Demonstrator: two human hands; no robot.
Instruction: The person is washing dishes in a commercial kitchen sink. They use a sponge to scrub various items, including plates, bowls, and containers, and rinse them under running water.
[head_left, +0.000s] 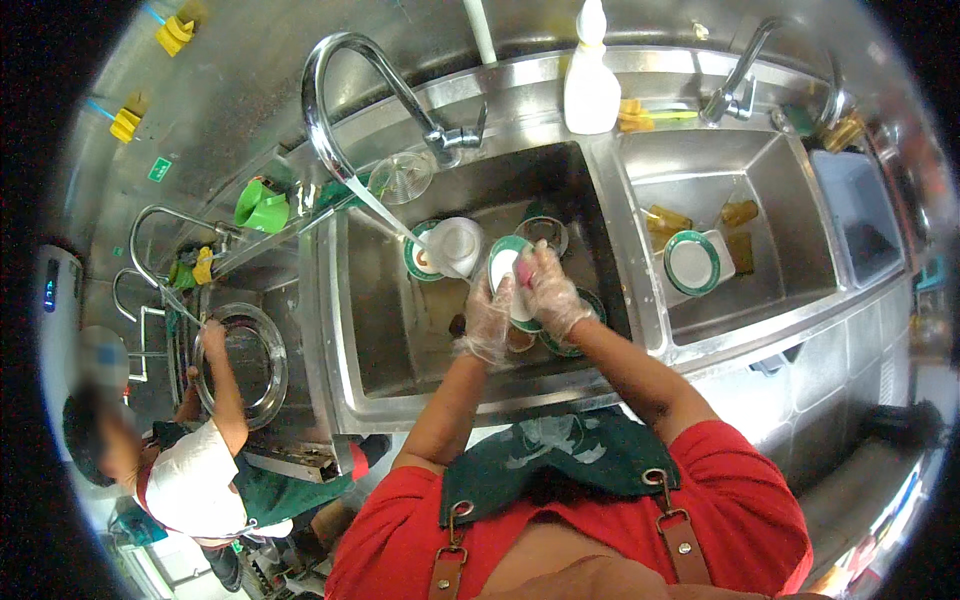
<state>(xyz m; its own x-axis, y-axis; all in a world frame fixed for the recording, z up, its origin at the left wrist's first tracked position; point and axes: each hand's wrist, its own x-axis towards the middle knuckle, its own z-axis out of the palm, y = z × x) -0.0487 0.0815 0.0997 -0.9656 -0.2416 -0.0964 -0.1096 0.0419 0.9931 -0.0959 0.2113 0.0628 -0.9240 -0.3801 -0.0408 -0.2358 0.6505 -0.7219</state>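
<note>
Over the middle sink, my left hand (486, 315), in a clear plastic glove, grips a white plate with a green rim (504, 262) held tilted. My right hand (553, 296), gloved the same way, presses a pink scrubber or cloth (525, 271) against the plate; the fingers hide most of it. Left of my hands, water from the tap falls at a round white container (459, 238). Another green-rimmed plate (421, 259) lies partly under that container. Behind my right hand sits a clear round dish (546, 231). More green-rimmed dishware (574, 341) shows below my right wrist.
The tall gooseneck tap (330, 105) arches over the sink (397, 352). A white spray bottle (592, 90) stands on the back ledge. The right sink (765, 300) holds amber cups (667, 219) and a green-rimmed plate (691, 262). At left, another person (191, 480) handles a large round clear basin (277, 375).
</note>
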